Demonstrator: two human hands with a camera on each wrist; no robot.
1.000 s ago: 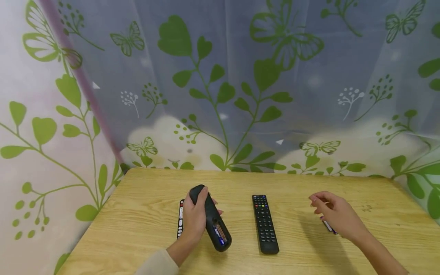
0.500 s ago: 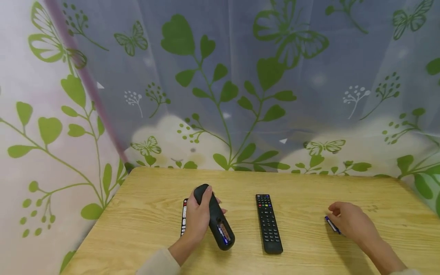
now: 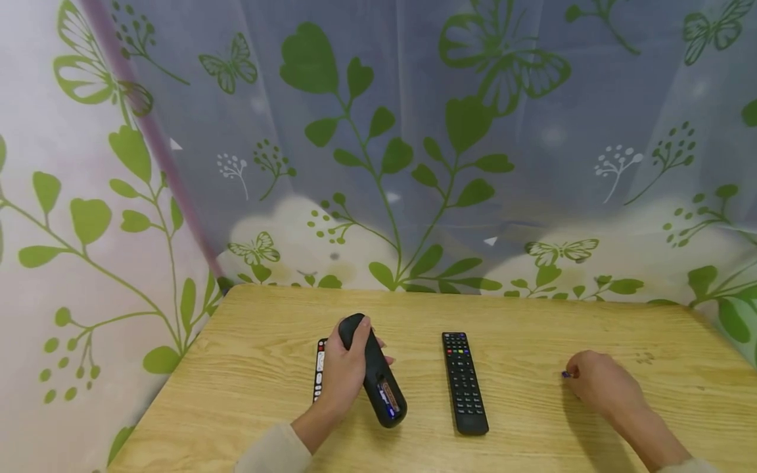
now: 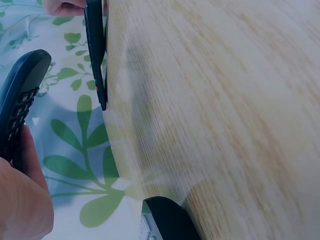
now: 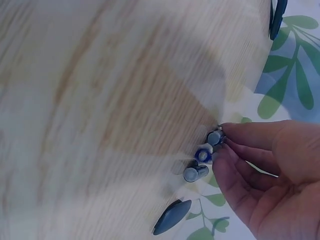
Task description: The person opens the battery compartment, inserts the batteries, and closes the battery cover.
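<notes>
My left hand [image 3: 345, 374] grips a black remote control [image 3: 375, 371], back side up. Its battery compartment is uncovered: a blue battery [image 3: 384, 401] lies in it beside a copper-brown strip. The left wrist view shows the button side of this remote [image 4: 22, 95]. At the right of the table, my right hand [image 3: 609, 387] pinches a battery [image 5: 215, 137] between thumb and fingertips. A blue-ended battery [image 5: 203, 154] and a silver-ended battery [image 5: 195, 173] lie close against it. In the head view the hand covers most of these.
A second black remote [image 3: 465, 387] lies between my hands, buttons up. Partly behind my left hand lies a remote with white buttons [image 3: 320, 374]. A dark curved piece [image 5: 172, 217] lies near the batteries. Patterned curtain [image 3: 414, 164] borders the table [image 3: 284, 315] behind and left.
My right hand has come down and to the right onto the batteries, and its fingertips have closed there. The left hand keeps its grip on the remote. The head view has shifted slightly.
</notes>
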